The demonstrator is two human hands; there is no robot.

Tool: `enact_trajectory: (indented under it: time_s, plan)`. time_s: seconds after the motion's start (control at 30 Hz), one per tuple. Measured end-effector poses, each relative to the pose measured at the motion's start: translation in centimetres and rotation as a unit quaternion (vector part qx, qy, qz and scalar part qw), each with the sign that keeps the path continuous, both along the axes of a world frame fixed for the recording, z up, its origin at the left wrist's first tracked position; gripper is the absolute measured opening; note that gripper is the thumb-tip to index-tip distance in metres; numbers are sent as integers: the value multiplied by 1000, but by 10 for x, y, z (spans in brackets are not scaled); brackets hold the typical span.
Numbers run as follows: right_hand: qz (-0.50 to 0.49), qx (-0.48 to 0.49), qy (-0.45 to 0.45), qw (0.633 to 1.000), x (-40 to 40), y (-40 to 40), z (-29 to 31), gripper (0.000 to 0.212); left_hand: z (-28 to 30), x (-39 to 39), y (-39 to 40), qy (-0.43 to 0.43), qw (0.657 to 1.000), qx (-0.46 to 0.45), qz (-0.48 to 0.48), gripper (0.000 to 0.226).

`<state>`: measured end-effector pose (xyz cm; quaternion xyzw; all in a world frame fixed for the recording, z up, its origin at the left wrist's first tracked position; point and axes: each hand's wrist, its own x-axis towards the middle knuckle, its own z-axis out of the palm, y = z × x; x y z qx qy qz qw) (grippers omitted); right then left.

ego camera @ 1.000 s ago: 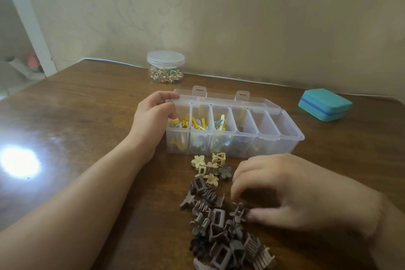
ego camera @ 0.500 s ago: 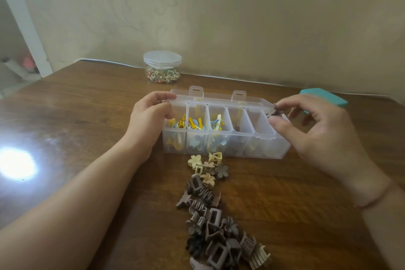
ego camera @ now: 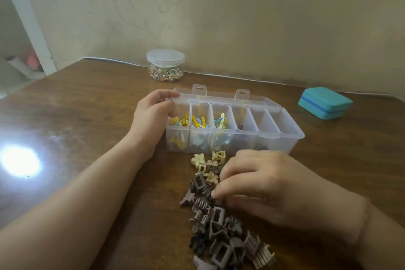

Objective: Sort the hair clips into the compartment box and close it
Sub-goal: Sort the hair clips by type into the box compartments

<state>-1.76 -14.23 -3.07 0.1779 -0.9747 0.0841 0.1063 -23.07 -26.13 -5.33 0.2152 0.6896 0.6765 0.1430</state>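
A clear box (ego camera: 282, 138) with six compartments in a row sits open on the brown worktop (ego camera: 76, 112), its lid (ego camera: 221, 95) folded back on the far side with two latch tabs standing up. The three left compartments hold small yellow and blue clips (ego camera: 198, 121); the fourth holds a few dark pieces at its bottom; in the two right compartments I cannot make out anything.

The left hand (ego camera: 153, 116) grips the box's left end, fingers curled over the far corner by the lid and thumb against the near wall.

In front of the box a pile of clips (ego camera: 217, 226) trails toward the near edge: cream flower and square clips nearest the box, then brown, grey and dark ones, some flower-shaped, some rectangular, some toothed claws.

The right hand (ego camera: 263, 186) is over the upper part of this pile, fingers curled downward, fingertips (ego camera: 215, 193) among the brown clips. It is motion-blurred, and whether it is pinching a clip cannot be told.

Farther back, near the wall, stands a clear jar (ego camera: 165, 66) with a lid and small multicoloured bits inside. To the right, well apart from the box, lies a closed teal case (ego camera: 324, 102). A bright glare marks the worktop on the left.
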Motion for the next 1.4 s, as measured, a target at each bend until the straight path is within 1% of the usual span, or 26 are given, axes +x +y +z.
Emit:
enact_trajectory:
  time_s: [0.07,0.17,0.2,0.27,0.33,0.37,0.43,0.47,0.53,0.57,0.6,0.7,0.73,0.8,0.87,0.97,1.07,1.17,1.23,1.27,1.33,1.37,1.4]
  plan:
    - [5,-5,-12,1000,-2,0,-3,12,0,0,0,4,1000,0,-1,48]
    - [3,-11,-8,1000,-4,2,-5,7,1,0,0,7,1000,0,-1,49]
    - [0,-25,-5,1000,-3,5,-2,6,1,0,0,7,1000,0,-1,49]
    - [-27,-105,12,994,4,14,8,8,1,0,-1,6,1000,0,-4,49]
    - [-90,-173,92,976,11,25,20,10,1,0,0,3,1000,1,-4,49]
    - [-134,-182,146,963,13,30,24,10,1,0,-1,2,1000,1,-5,49]
    - [-228,-160,229,933,12,40,24,7,1,0,0,-2,1000,2,-6,49]
    - [-266,-138,242,923,11,45,21,8,1,0,0,-3,1000,3,-5,49]
    - [-306,-97,214,923,7,52,13,6,1,0,0,-5,1000,5,-4,49]
    - [-312,-80,194,927,6,54,10,5,1,0,-1,-6,1000,5,-6,49]
    - [-309,-70,193,929,5,54,8,8,1,1,-1,-5,1000,5,-7,49]
    - [-264,-74,255,927,5,43,10,9,1,1,0,-5,1000,5,-9,50]
    - [-241,-79,247,935,5,35,10,12,0,0,0,-7,1000,7,-10,50]
    - [-192,-81,180,961,2,20,5,20,0,0,0,-9,1000,6,-10,50]
    - [-178,-45,123,975,-3,9,-4,26,0,0,0,-8,1000,6,-10,49]
    - [-189,20,102,976,-10,-1,-14,30,0,-1,0,-9,1000,9,-11,49]
    - [-205,37,84,975,-16,-3,-18,35,0,-1,0,-8,1000,11,-10,49]
    - [-191,33,80,978,-15,1,-15,31,0,0,0,-8,1000,12,-8,49]
    - [-180,-41,113,976,-7,6,-5,26,0,0,0,-6,1000,12,-7,49]
    - [-183,-84,150,968,-3,9,1,24,0,0,0,-4,1000,11,-8,49]
    - [-222,-120,253,934,2,19,12,17,0,0,0,-3,1000,11,-10,50]
    - [-255,-128,291,913,2,25,15,14,0,-1,0,-2,1000,10,-11,50]
    - [-288,-138,305,897,0,32,16,11,0,-1,-1,-2,1000,10,-12,50]
